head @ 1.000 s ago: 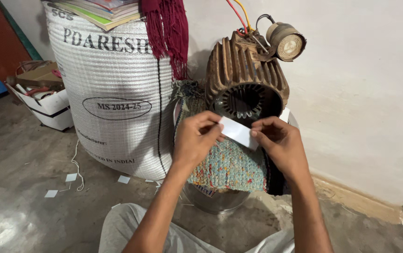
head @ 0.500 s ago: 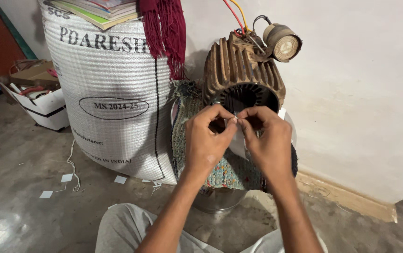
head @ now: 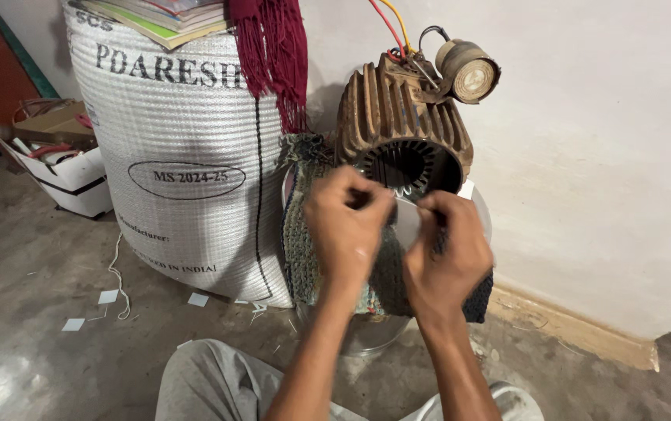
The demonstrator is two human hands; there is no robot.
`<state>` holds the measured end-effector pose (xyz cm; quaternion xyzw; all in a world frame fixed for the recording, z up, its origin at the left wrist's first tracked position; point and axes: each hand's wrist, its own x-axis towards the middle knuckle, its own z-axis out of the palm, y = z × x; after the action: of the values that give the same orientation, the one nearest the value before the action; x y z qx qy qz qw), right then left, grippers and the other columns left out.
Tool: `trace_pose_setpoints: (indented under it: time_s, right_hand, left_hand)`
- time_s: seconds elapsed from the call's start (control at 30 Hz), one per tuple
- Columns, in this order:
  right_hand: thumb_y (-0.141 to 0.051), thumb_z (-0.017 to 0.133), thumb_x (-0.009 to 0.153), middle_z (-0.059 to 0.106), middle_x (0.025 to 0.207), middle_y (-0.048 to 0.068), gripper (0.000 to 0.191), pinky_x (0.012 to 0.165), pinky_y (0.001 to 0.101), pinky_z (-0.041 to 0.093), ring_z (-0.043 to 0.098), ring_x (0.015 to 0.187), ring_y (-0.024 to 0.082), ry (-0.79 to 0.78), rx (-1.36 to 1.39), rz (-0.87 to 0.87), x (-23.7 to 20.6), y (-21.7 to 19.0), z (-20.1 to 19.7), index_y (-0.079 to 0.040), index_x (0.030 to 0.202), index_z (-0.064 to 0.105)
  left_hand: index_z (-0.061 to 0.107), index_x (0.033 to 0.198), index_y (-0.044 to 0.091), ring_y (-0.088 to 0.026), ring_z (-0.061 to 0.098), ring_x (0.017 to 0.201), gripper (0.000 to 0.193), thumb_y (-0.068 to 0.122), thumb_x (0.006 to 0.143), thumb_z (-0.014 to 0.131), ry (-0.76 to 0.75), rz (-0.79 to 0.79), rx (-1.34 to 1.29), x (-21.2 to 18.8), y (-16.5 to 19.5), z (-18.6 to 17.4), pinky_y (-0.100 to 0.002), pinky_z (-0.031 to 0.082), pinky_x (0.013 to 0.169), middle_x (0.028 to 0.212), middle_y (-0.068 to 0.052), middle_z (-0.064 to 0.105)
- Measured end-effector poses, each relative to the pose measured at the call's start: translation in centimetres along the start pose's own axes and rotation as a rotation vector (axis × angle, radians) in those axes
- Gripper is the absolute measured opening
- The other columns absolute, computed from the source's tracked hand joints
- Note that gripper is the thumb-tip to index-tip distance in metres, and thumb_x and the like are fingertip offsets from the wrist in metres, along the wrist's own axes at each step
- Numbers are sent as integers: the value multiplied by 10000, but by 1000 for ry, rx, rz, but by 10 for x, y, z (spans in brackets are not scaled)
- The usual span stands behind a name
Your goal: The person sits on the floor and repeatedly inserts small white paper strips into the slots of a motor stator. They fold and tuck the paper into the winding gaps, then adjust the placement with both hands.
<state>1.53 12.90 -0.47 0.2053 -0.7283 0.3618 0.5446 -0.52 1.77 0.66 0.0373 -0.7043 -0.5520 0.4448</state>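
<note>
Both hands pinch a white paper strip (head: 407, 220): left hand (head: 347, 226), right hand (head: 446, 253). Step: folding it. Motor stator (head: 401, 136) at 12 o'clock; insertion needs alignment.

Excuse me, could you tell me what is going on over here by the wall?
A seated person has both hands raised in front of an old ribbed motor housing that rests on a cloth-draped stand. The left hand and right hand pinch a small white slip of paper between them, just before the motor's open end. A large white woven sack with books on top stands to the left, and paper scraps lie on the concrete floor.
</note>
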Motion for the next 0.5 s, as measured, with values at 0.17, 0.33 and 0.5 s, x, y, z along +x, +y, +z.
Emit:
trace_pose_setpoints:
  time_s: [0.17, 0.33, 0.5]
  right_hand:
    - [37, 654, 1040, 652, 955, 68, 27, 725, 240, 512, 631, 827, 97, -48, 242, 257, 2, 6, -2, 13, 1045, 642]
    - [-19, 668, 1009, 637, 911, 2, 46, 680, 203, 457, 562, 776, 44, -126, 526, 498, 2, 5, 9, -5, 1045, 643]
    - [25, 707, 946, 623, 950, 24, 109, 768, 221, 485, 594, 856, 61, -178, 312, 162, 13, 10, 3, 20, 1027, 633]
  left_hand:
    - [686, 930, 43, -124, 648, 763, 85, 53, 860, 734, -211, -12, -356, 4, -7, -18, -260, 522, 658, 827, -62, 702]
    - [692, 983, 25, -128, 743, 757, 83, 46, 908, 721, -364, 104, -294, -6, 5, -22, -267, 566, 652, 885, -56, 742]
    - [668, 966, -2, -179, 731, 819, 83, 16, 909, 725, -320, 239, -221, -6, 12, -27, -299, 563, 687, 942, -80, 705]
